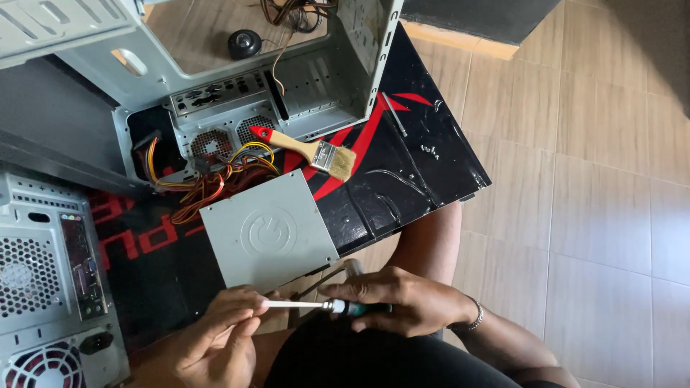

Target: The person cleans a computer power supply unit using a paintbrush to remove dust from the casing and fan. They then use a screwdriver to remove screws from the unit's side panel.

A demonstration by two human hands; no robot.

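Note:
My right hand (406, 298) grips the dark green handle of a screwdriver (327, 307) held level over my lap. The fingertips of my left hand (219, 338) pinch the tip of its metal shaft. Just above the hands a grey metal power supply box (267, 230) lies on the black and red mat (402, 172), at the table's front edge. A bundle of yellow, red and orange wires (215, 179) runs out from behind the box.
A paintbrush with a red and wooden handle (309, 151) lies beyond the box. An open grey computer case (230, 79) fills the back, and another case (50, 280) stands at the left. A loose metal rod (394, 113) rests on the mat. Tiled floor is at the right.

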